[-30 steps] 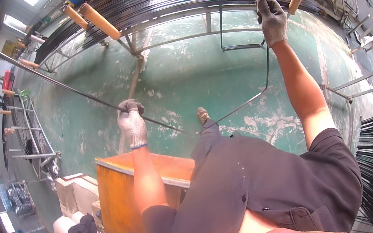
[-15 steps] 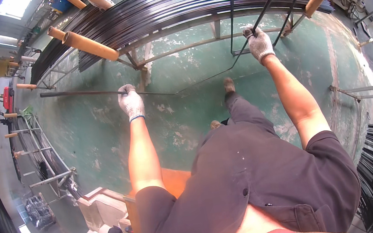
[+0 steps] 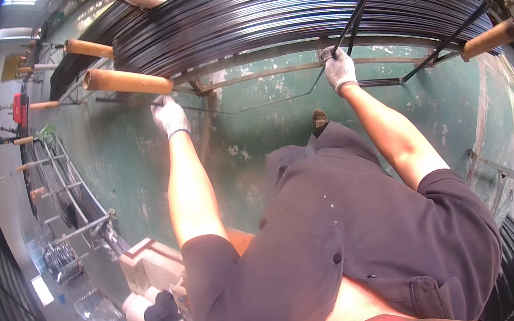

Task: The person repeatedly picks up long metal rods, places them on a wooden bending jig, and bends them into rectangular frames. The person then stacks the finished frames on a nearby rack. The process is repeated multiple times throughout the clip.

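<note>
Here, bar (image 3: 354, 18) (black) in right hand (image 3: 339, 68)

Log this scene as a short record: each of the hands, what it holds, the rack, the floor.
Left hand: pale glove, closed around a bent black rod
Right hand: pale glove, closed around the same rod
Rack: metal frame beyond the hands, bearing many long black rods
Rack ends: tan tubes
Floor: green, worn in patches
</note>
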Motion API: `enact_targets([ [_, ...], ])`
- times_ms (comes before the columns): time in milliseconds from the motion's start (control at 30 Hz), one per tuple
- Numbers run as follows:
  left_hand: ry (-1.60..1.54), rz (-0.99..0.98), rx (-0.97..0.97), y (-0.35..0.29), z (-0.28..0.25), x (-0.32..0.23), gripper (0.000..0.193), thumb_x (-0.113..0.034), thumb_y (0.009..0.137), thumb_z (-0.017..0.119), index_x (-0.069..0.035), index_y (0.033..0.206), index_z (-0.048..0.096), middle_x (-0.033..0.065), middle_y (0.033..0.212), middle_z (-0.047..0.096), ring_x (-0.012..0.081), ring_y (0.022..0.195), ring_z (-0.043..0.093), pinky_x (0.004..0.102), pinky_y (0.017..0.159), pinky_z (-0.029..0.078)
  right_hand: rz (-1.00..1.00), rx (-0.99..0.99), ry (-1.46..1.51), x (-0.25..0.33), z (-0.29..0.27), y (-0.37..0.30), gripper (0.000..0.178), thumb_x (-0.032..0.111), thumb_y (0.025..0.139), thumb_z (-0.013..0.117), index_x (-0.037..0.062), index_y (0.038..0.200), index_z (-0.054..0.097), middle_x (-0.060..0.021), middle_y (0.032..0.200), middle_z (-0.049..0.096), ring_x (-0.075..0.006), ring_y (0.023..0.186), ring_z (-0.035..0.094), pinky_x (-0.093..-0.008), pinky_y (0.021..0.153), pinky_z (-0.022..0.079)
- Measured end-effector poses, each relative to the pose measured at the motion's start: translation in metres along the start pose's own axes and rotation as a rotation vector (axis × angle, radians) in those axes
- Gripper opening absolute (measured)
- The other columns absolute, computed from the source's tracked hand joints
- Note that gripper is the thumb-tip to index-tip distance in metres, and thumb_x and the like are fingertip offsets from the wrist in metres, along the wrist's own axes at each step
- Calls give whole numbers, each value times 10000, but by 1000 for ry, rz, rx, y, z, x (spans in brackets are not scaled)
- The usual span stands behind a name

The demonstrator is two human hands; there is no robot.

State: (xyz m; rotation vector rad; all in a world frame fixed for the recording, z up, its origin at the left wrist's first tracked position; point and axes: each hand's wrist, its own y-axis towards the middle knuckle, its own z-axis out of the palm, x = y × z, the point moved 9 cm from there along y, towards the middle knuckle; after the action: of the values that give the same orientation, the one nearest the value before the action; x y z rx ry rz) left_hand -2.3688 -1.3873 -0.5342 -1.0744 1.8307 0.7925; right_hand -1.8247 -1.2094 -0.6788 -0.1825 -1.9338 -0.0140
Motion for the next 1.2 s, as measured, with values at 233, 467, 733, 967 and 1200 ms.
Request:
enact_targets([
  [233,42,-75,61,50,48,8,297,-159,1002,758,10,1232,680,116,1096,741,241,1039,695,386,987,539,65,0,-31,-2,31,43,268,360,1082,700,103,1128,758,-192,1012,793,-400,952,748,-448,877,573],
  [467,42,-64,250,45,79,55,210,-176,1025,747,-16,1142,677,21,836,620,147,729,584,334,605,460,90,67,-117,-40,67,59,311,388,1093,662,90,1134,737,-248,1031,768,-484,995,721,-488,873,571],
  [733,-74,-460,542,-84,81,105,426,-104,1041,696,58,1423,600,79,1009,681,137,782,647,280,657,551,109,-2,-143,-70,53,106,306,322,1114,621,60,1144,777,-184,1008,808,-335,962,764,-421,894,573],
  [967,-86,-601,479,-119,6,168,328,-29,1044,655,73,1353,612,101,990,680,127,719,624,270,589,522,177,-37,-136,-86,56,129,349,378,1075,662,62,1169,778,-230,1035,791,-395,965,756,-437,900,577],
  [1200,-62,-646,456,-137,-16,171,292,-1,1055,629,78,1334,595,115,981,683,132,725,625,268,581,511,209,-29,-220,-85,52,146,382,427,1053,680,74,1151,791,-210,1061,798,-385,1028,763,-444,939,569],
])
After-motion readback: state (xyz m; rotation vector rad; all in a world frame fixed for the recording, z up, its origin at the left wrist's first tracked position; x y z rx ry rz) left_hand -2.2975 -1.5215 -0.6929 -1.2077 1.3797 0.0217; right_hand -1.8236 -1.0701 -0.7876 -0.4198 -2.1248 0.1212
